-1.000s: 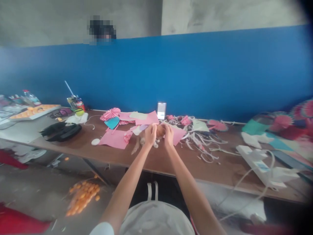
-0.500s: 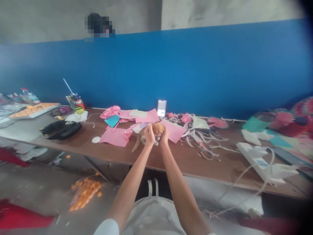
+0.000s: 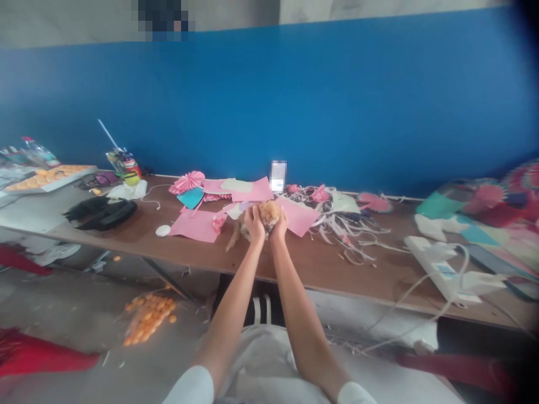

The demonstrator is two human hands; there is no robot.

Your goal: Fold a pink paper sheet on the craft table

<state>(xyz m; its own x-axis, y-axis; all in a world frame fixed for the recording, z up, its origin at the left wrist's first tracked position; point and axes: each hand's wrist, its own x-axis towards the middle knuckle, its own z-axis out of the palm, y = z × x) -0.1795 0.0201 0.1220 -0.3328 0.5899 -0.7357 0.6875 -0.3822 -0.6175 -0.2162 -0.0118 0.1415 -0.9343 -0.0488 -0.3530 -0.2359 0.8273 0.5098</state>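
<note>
A person's left hand (image 3: 255, 225) and right hand (image 3: 279, 226) are cupping the head of a small orange cat (image 3: 269, 212), which is resting on a brown table (image 3: 328, 264) between pink sheets (image 3: 196, 226), while a phone (image 3: 278, 177) is standing upright beyond, before a blue wall (image 3: 357, 101).

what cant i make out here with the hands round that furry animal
All in the head view:
- Sides of the furry animal: covered by the left hand and right hand.
- Phone screen: pixelated, unreadable.
- Bottle label: too small and blurred to read.
- Red object at lower left: cut off by the left edge.
- Coloured papers at far right: blurred, details unclear.
</note>
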